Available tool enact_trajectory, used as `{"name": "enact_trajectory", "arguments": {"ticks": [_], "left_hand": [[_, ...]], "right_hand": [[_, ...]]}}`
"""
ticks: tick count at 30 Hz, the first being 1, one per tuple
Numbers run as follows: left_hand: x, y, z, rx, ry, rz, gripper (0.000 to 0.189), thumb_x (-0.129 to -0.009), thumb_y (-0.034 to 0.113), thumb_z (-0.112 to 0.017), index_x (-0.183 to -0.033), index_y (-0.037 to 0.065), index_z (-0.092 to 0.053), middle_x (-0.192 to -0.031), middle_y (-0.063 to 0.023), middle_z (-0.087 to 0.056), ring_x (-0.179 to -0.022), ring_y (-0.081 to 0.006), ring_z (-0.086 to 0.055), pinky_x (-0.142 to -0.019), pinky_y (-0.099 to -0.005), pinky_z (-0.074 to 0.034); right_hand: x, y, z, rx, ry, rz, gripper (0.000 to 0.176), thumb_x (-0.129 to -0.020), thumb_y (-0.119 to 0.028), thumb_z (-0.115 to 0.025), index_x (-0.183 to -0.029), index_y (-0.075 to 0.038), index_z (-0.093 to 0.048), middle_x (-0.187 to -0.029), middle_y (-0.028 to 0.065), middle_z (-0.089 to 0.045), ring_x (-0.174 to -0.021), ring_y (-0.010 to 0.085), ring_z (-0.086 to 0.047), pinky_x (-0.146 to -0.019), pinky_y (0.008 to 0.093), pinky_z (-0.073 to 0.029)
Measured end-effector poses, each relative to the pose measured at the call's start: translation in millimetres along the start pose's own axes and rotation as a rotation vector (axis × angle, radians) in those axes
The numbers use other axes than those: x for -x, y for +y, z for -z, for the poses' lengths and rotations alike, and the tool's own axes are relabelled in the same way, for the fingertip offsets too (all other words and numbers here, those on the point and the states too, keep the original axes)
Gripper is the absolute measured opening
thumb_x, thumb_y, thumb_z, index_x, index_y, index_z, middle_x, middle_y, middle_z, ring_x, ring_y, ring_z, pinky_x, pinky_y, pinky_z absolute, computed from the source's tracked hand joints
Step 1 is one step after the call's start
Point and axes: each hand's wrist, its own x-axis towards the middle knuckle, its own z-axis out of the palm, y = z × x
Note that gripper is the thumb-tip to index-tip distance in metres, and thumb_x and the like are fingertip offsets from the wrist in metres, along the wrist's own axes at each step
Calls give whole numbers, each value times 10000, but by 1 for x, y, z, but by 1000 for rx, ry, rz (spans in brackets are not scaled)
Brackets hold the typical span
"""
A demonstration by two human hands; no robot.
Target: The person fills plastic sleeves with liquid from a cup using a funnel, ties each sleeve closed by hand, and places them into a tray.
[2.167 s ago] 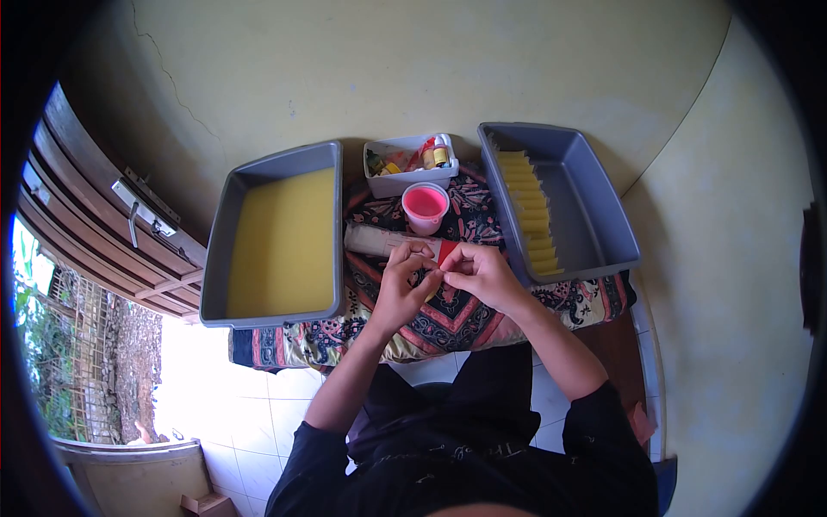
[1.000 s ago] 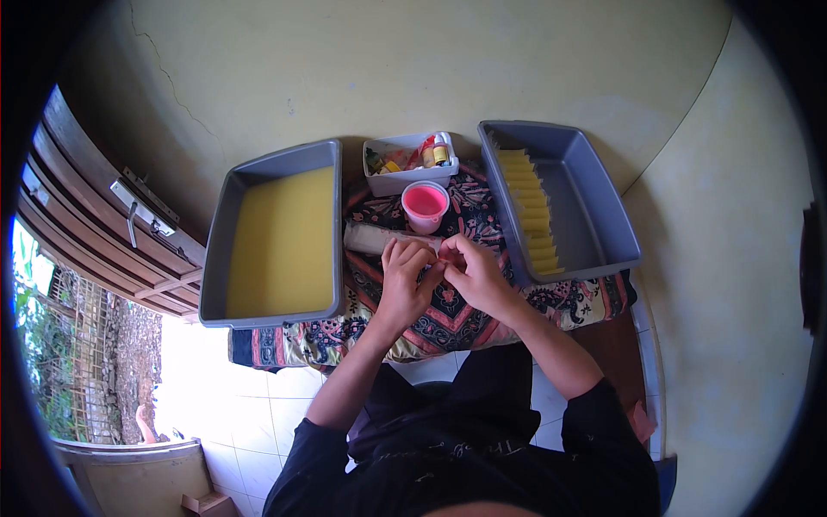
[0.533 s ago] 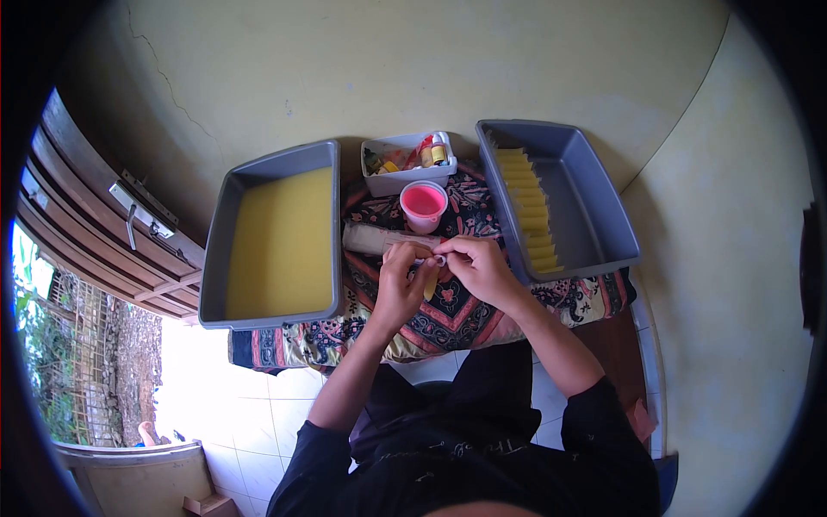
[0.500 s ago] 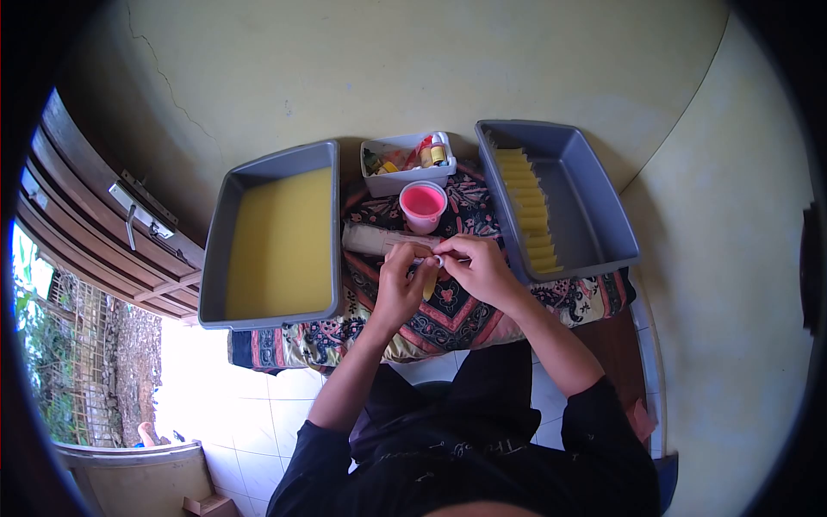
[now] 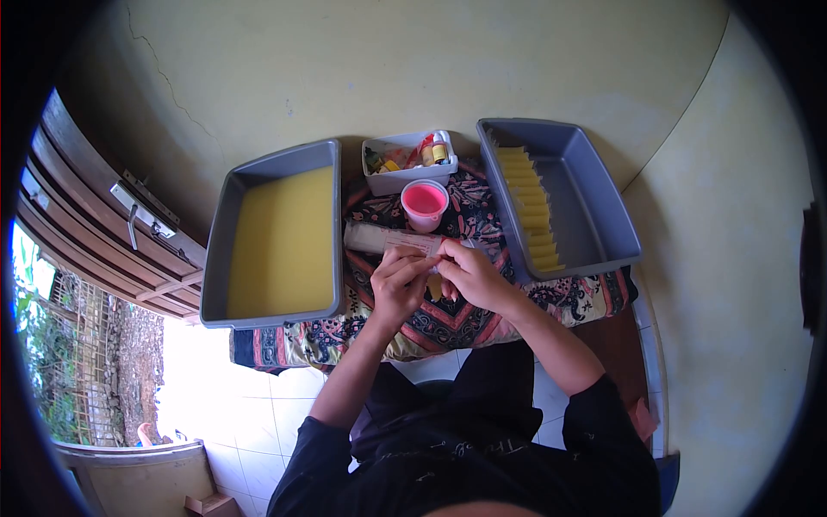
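Observation:
My left hand (image 5: 400, 282) and my right hand (image 5: 471, 274) meet over the front middle of the cloth-covered table. Both are closed, fingertips pinching the whitish top of a narrow yellow-filled plastic bag (image 5: 435, 289). The bag hangs below the fingers, mostly hidden by them. Just beyond my hands lies a long whitish plastic packet (image 5: 366, 239) with print on it. Behind that stands a white cup (image 5: 424, 207) that looks pink inside. In the grey tray on the right, similar narrow yellow bags (image 5: 527, 202) lie in a row along its left side.
A large grey tray (image 5: 215, 258) on the left holds a flat yellow layer, apparently liquid. At the back, a white box (image 5: 409, 182) contains small bottles and packets. The right grey tray (image 5: 603, 207) reaches the table's right side. A patterned cloth (image 5: 413, 334) covers the table.
My fingers have shifted at the bag's top, and my right hand's lower fingers now curl down beside the bag. Less of the bag shows. The trays, cup and box stay in place.

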Motion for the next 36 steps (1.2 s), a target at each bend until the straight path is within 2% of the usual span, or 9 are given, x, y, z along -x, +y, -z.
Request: {"name": "enact_trajectory", "arguments": {"ticks": [8,10,14,19,24,26,29,32,36], "left_hand": [[-12,1,6,77,73,-87,157,-671,7,-709,-818,58,-686,-828,-62,-616,-841,-231,-575,-743,-337,-409],[-13,2,6,298,0,112,96,-722,42,-701,-804,58,-653,-898,-62,-580,-904,-240,-547,-802,-354,-373],[-27,2,20,280,-178,61,94,-763,86,-688,-825,56,-624,-935,-64,-564,-939,-237,-532,-850,-370,-343],[-28,0,24,346,-301,17,140,-789,131,-661,-843,37,-572,-917,-80,-606,-1017,-275,-560,-923,-389,-327],[-15,0,10,332,-232,62,145,-782,99,-685,-821,36,-560,-909,-112,-640,-980,-293,-593,-900,-377,-390],[-1,-5,1,434,-227,308,136,-800,55,-682,-836,26,-554,-916,-128,-640,-927,-284,-612,-821,-339,-446],[7,-8,-1,458,-252,404,132,-835,38,-663,-878,14,-540,-877,-110,-624,-860,-188,-610,-764,-268,-463],[5,-6,-1,612,-240,521,109,-870,31,-633,-901,8,-531,-880,-73,-615,-848,-129,-589,-770,-245,-463],[2,-3,4,837,-254,603,66,-906,7,-589,-937,2,-531,-912,-32,-597,-858,-97,-570,-780,-246,-469]], "right_hand": [[6,-19,0,-584,-87,-120,136,-954,-120,-440,-856,-43,-495,-667,-11,-460,-488,75,-486,-388,201,-325],[7,-29,7,-719,-53,-225,140,-945,-130,-452,-840,-51,-499,-667,-16,-428,-485,58,-438,-384,187,-281],[8,-32,23,-757,-129,-197,149,-937,-141,-474,-817,-57,-501,-658,-19,-420,-484,51,-414,-388,179,-271],[13,-33,21,-561,-78,-122,153,-938,-135,-486,-819,-39,-502,-681,3,-477,-501,51,-455,-400,181,-331],[7,-10,11,-152,62,239,94,-927,-70,-532,-868,0,-514,-855,81,-571,-643,94,-582,-546,224,-503],[9,-1,8,-197,65,233,70,-908,-38,-556,-897,20,-519,-911,95,-574,-685,105,-595,-582,243,-525],[11,4,5,-309,108,209,76,-895,-23,-575,-934,24,-530,-980,102,-576,-731,118,-605,-636,250,-530],[12,-2,3,-463,105,158,191,-877,-10,-604,-1053,37,-547,-1011,108,-580,-760,121,-606,-687,247,-526],[10,-2,1,-209,46,318,418,-815,75,-643,-1219,25,-548,-929,57,-601,-820,109,-590,-704,243,-514]]}}
